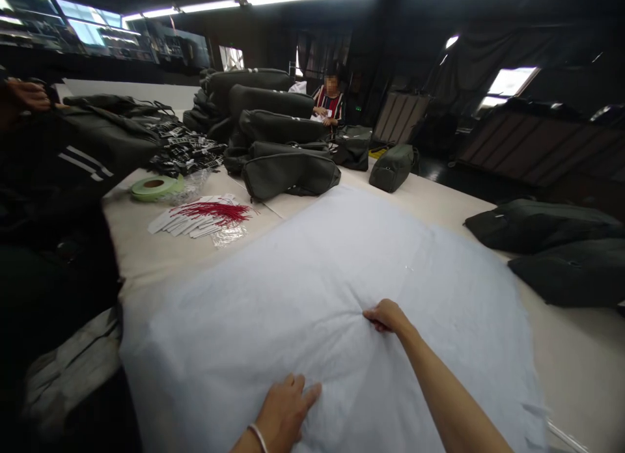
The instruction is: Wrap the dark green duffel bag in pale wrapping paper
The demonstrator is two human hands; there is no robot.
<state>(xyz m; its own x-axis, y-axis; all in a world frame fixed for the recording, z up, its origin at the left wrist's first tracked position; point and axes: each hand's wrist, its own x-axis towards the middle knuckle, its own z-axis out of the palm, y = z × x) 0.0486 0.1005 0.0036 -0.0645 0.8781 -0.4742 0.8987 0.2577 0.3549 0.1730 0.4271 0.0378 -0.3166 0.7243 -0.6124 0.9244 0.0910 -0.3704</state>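
A large, thin white sheet [273, 284], paper or fabric, lies spread over the table in front of me. My right hand [387, 315] pinches the sheet near its middle, and creases fan out from the fingertips. Lower and to the left, my left hand [286, 411] rests on the sheet with its fingers stretched out and a bracelet on the wrist. Part of the left palm is cut off by the bottom of the view.
Dark bags [290, 176] are stacked beyond the sheet, with more bags [576, 264] at right. On the left lie white tags with red strings [209, 212], a green tape roll [155, 187] and black-and-white labels [183, 147]. One person [329, 108] works at the back; another person's hand [29, 95] shows left.
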